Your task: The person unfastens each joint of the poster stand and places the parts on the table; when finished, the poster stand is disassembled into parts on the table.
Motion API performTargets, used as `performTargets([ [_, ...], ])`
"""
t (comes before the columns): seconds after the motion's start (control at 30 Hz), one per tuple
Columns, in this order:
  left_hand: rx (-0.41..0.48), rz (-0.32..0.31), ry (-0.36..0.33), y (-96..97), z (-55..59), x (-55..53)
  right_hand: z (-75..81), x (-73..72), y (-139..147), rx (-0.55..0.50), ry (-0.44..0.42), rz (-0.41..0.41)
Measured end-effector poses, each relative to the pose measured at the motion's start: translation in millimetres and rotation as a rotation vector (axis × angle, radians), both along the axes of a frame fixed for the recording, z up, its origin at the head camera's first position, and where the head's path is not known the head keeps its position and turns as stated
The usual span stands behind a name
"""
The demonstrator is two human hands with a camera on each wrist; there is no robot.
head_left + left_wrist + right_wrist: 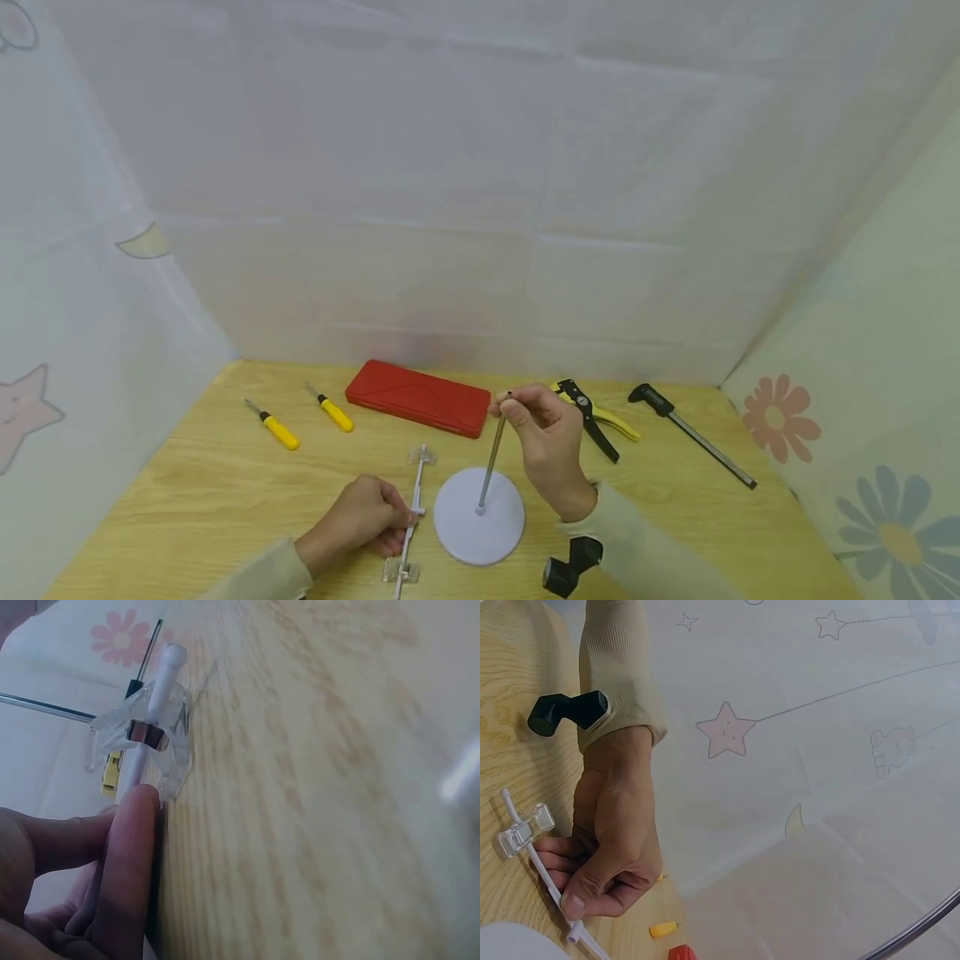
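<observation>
Your right fingers (537,395) pinching a silver metal pole (492,457), your left fingers (129,851) a white plastic rod (407,542) at eight o'clock.

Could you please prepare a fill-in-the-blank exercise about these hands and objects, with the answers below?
1. The right hand pinches the metal rod, which rises from a round base coloured ____.
2. In the head view, the left hand holds a thin bar to the ____ of this base.
3. The flat case is ____ in colour.
4. Left of this case lie ____ slim yellow-handled tools.

Missing words: white; left; red; two.
</observation>
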State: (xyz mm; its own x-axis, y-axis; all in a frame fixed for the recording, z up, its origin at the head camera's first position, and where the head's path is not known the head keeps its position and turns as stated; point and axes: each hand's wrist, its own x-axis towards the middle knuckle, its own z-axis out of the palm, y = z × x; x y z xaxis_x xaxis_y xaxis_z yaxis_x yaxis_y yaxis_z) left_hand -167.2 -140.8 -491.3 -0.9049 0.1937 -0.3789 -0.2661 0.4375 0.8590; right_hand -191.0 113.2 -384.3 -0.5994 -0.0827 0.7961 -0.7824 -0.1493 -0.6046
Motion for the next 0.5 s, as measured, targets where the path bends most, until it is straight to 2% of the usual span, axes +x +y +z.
performTargets([
  [0.5,0.033,-0.021,0.05,0.8,-1.5,3.5,-0.3,1.3,-1.4,-0.02,0.003,0.01],
])
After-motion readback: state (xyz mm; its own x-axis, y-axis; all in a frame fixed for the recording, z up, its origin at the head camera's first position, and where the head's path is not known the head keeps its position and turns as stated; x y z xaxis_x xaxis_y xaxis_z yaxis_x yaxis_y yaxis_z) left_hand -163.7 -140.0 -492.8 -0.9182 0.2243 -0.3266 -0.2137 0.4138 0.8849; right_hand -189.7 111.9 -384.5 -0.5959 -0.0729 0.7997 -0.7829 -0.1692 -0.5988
